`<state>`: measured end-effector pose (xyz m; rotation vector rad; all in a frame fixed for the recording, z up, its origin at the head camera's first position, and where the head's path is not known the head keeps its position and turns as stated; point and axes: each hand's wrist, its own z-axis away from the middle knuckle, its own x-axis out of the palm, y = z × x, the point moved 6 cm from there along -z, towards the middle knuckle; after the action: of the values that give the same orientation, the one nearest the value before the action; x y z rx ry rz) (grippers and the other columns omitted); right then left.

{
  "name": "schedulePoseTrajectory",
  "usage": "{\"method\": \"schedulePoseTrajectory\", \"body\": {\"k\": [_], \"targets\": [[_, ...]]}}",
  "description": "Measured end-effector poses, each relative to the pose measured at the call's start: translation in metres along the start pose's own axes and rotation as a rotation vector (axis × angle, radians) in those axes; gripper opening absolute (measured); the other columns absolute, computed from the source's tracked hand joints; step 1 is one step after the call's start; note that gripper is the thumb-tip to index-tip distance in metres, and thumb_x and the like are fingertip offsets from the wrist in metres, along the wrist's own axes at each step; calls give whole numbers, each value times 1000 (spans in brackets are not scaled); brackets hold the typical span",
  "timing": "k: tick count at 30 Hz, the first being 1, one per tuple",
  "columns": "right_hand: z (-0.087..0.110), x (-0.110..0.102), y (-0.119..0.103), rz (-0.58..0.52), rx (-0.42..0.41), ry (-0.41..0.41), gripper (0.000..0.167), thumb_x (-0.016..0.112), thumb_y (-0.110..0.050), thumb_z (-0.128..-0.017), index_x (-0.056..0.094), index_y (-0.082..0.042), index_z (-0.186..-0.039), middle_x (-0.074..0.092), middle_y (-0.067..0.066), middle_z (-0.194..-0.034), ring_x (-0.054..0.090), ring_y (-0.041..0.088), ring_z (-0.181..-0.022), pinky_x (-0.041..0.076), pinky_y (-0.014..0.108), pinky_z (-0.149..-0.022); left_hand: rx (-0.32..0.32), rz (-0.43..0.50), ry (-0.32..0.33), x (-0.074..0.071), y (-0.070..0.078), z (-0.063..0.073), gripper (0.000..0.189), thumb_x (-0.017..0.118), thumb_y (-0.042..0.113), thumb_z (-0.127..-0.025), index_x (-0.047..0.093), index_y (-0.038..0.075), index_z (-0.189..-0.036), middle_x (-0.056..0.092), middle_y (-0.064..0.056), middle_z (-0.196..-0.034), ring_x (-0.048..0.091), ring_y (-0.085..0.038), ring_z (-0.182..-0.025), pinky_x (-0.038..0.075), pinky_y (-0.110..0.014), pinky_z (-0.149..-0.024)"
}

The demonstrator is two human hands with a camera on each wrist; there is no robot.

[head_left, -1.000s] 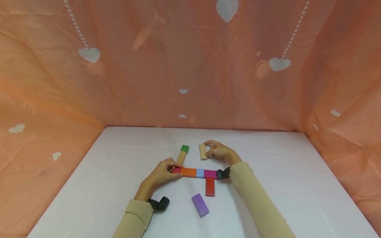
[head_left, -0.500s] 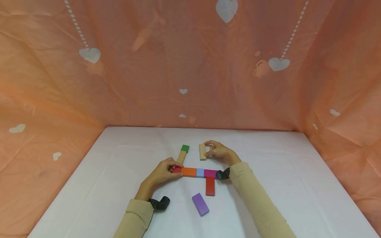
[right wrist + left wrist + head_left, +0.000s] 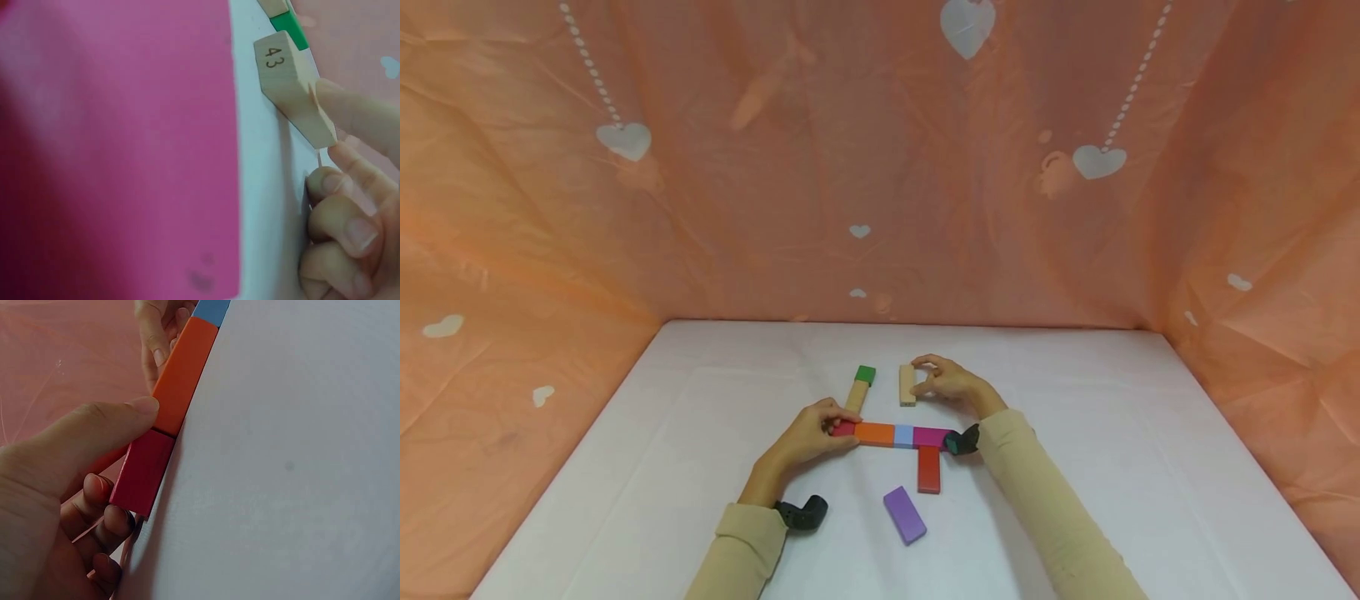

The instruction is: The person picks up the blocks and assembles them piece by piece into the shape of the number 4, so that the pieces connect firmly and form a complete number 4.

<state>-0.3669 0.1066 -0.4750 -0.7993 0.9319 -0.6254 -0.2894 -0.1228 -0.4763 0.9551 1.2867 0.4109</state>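
Note:
My left hand point(image 3: 811, 433) holds the crimson block point(image 3: 142, 472) at the row's left end; the thumb lies along the joint with the orange block point(image 3: 876, 434) and the other fingers curl at the crimson block's end. A light blue block point(image 3: 903, 437) and a magenta block point(image 3: 930, 438) continue the row to the right. Beyond the row, my right hand point(image 3: 951, 380) pinches a plain wooden block point(image 3: 907, 386) with thumb and index finger, the other fingers curled. The number 43 shows on the wooden block's end point(image 3: 274, 57) in the right wrist view.
Another plain wooden block point(image 3: 857, 396), capped by a green block point(image 3: 865, 374), runs back from the left end. A red block point(image 3: 928, 471) juts toward me from the magenta one. A purple block point(image 3: 905, 516) lies askew in front on the white table point(image 3: 1120, 467).
The wooden block under my right hand has turned from a slight slant to nearly straight and shifted a little left. My left hand and the row stay put.

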Motion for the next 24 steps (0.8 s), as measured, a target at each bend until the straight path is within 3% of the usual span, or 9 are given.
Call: {"method": "schedulePoseTrajectory", "body": {"k": [3, 11, 24], "targets": [[0, -1, 1, -6, 6, -2, 58, 67, -18, -86, 45, -12, -139, 41, 0, -73, 38, 14, -64, 32, 23, -61, -2, -6, -2, 0, 0, 0, 27, 78, 18, -79, 74, 12, -105, 53, -3, -87, 45, -14, -82, 37, -19, -69], [-1, 0, 4, -7, 26, 10, 56, 66, -19, -86, 46, -13, -139, 42, 0, -76, 40, 14, -66, 34, 23, -64, 17, 4, 1, -1, 2, 1, 27, 79, 16, -78, 74, 11, -104, 53, -3, -85, 44, -12, -80, 37, -18, -68], [0, 1, 1, 23, 16, 19, 56, 67, -19, -85, 48, -12, -137, 46, 5, -95, 44, 17, -85, 37, 24, -72, 77, 7, 8, -1, 2, 2, 27, 78, 17, -79, 73, 7, -104, 52, -5, -83, 44, -11, -79, 38, -17, -67]]}}
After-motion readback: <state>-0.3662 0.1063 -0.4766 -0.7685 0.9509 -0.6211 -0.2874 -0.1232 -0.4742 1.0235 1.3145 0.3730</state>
